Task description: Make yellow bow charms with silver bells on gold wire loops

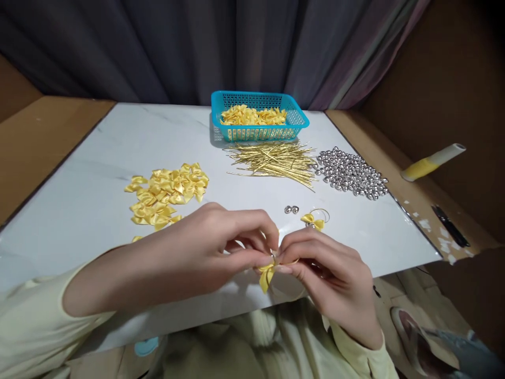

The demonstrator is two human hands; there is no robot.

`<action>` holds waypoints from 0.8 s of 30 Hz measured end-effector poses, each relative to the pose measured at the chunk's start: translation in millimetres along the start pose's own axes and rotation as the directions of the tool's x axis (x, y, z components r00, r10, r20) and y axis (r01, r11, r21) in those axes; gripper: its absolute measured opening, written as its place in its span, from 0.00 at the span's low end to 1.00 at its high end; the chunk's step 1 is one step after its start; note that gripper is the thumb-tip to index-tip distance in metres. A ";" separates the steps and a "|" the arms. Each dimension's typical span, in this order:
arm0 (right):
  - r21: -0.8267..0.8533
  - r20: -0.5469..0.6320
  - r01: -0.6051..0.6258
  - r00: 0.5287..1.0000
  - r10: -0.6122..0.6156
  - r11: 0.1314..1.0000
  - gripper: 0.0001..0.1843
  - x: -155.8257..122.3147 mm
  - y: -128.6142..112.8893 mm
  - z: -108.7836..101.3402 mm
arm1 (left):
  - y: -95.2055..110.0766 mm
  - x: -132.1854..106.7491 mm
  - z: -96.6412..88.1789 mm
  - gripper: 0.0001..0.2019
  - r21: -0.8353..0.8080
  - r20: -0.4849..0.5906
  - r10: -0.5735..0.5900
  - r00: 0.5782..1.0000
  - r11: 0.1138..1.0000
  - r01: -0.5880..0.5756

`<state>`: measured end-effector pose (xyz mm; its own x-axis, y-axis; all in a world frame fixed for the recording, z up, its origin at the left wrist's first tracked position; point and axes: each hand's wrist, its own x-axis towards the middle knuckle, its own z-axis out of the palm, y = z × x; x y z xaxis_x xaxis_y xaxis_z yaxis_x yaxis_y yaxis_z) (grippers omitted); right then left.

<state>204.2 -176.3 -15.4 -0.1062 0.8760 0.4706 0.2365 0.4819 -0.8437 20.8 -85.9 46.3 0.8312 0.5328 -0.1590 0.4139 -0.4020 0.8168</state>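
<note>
Close to the table's front edge, my left hand and my right hand meet with pinched fingertips. Between them is a yellow ribbon bow, its tails hanging below my left thumb. A thin gold cord loops under my right fingers, and a bit of something shiny shows at the pinch, mostly hidden. Just beyond my right hand lies another bow with a gold cord loop and a silver bell-like bead. Left of it sit a few loose silver beads.
A blue basket of yellow bows stands at the back. Before it lie gold cords, with a silver bead pile to the right. Loose bows spread on the left. A yellow-white tube and black cutter are far right.
</note>
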 end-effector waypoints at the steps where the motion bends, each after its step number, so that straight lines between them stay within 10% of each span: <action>1: 0.006 0.001 0.000 1.000 0.000 1.000 0.07 0.0 0.3 -0.7 | -1.2 1.0 0.3 0.04 -0.039 -0.001 -0.003 1.000 0.999 0.003; 16: 0.042 0.066 0.116 0.991 -0.118 0.992 0.09 1.8 4.2 -9.3 | 0.5 -4.6 6.8 0.08 0.163 -0.050 0.101 0.994 0.982 -0.091; 24: 0.085 0.046 -0.143 0.989 0.140 0.986 0.09 -0.1 4.8 -6.7 | 7.1 -12.4 12.5 0.10 0.268 -0.099 0.084 0.992 0.962 -0.055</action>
<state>211.8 -174.2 -17.8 -0.1161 0.9348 0.3357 0.1664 0.3515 -0.9213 18.0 -104.7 47.1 0.8223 0.5681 -0.0339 0.4519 -0.6156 0.6456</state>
